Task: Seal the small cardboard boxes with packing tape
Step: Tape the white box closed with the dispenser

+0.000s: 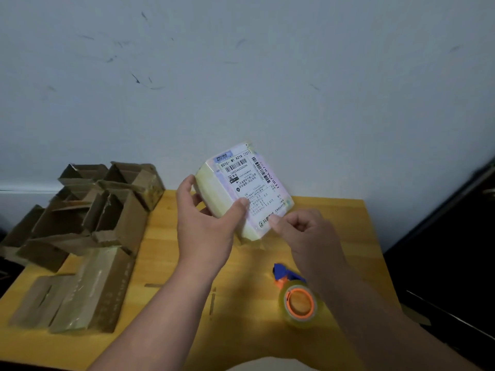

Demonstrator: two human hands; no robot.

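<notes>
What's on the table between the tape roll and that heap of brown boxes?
In the head view, only the left forearm crosses above it; the yellow table between tape roll and brown boxes looks bare.

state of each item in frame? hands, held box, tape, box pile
left hand: grips the labelled box, thumb on the label face
right hand: pinches the box's lower corner
labelled box: held tilted above the table, closed, label facing the camera
tape dispenser: lying on the table, untouched
open boxes: piled at the table's left, flaps up
flat boxes: lying near left, taped over
</notes>
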